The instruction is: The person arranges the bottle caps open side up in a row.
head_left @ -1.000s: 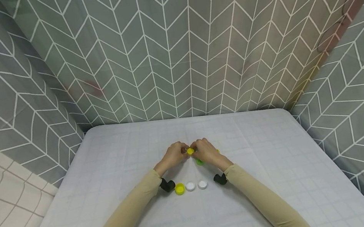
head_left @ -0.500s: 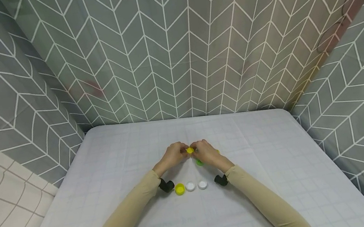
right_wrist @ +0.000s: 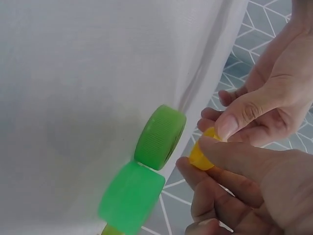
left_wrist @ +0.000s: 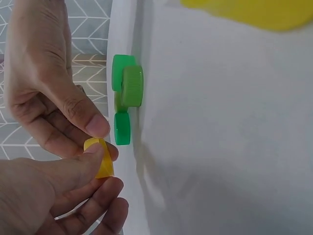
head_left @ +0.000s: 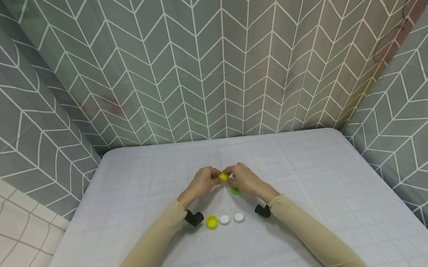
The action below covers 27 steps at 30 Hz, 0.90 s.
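Note:
In the head view my left hand (head_left: 204, 180) and right hand (head_left: 246, 178) meet over the middle of the white table. Between them they hold a small yellow bottle cap (head_left: 224, 176), each pinching one side of it. Closer up in the left wrist view, the left thumb presses on the yellow cap (left_wrist: 104, 159) while the right thumb and a finger are at its other end. The right wrist view also has both thumbs on the cap (right_wrist: 203, 152). Below the hands several green bottle caps (right_wrist: 160, 137) stand close together on the table, partly hidden by the right hand in the head view.
Nearer my body a yellow cap (head_left: 212, 222) and two white caps (head_left: 224, 219) lie in a row on the table (head_left: 231, 258). Black wrist cameras (head_left: 195, 218) hang under both sleeves. Patterned curtains (head_left: 204, 62) surround the table. A blurred yellow object (left_wrist: 264, 11) fills the left wrist view's top corner.
The yellow cap has turned slightly between my fingers. My right wrist has shifted a little to the right, and a yellow bit seen earlier beyond that hand is now hidden.

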Tool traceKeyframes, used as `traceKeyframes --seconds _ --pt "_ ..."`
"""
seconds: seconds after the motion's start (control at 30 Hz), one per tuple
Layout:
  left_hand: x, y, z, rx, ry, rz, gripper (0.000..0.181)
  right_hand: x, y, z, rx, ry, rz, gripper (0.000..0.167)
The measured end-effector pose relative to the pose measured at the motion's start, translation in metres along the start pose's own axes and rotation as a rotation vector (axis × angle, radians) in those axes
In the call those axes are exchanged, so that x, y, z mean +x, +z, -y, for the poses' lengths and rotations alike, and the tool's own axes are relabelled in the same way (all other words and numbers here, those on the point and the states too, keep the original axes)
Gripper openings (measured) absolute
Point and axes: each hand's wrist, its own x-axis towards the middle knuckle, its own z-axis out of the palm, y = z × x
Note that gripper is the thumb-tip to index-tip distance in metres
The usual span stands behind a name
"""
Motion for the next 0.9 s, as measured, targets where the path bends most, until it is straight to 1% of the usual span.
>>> traceKeyframes --seconds 0.13,0.27,0.33,0.47,0.57,0.77,0.9 --pt "0.000 0.000 -0.001 -0.036 0.010 0.013 0.026 -0.002 -0.002 -0.001 0.003 -0.030 -0.006 0.028" --pt "-0.002 0.001 -0.005 -0.078 0.016 0.021 0.026 -0.003 -0.002 -0.003 0.011 -0.040 -0.002 0.027" --pt "-0.003 0.001 -0.007 -0.083 0.020 0.010 0.026 -0.004 -0.003 -0.004 0.015 -0.049 -0.011 0.026" --pt "-0.004 0.000 -0.011 -0.078 0.050 -0.043 0.026 -0.004 -0.005 -0.006 0.035 -0.069 -0.043 0.023" --pt "-0.005 -0.001 -0.013 -0.076 0.062 -0.067 0.024 -0.004 -0.006 -0.006 0.044 -0.071 -0.058 0.023" --pt "-0.004 -0.002 -0.016 -0.063 0.071 -0.080 0.022 -0.004 -0.008 -0.007 0.054 -0.060 -0.045 0.025" --pt "-0.005 -0.003 -0.018 -0.074 0.066 -0.084 0.020 -0.006 -0.011 -0.009 0.055 -0.072 -0.047 0.022"
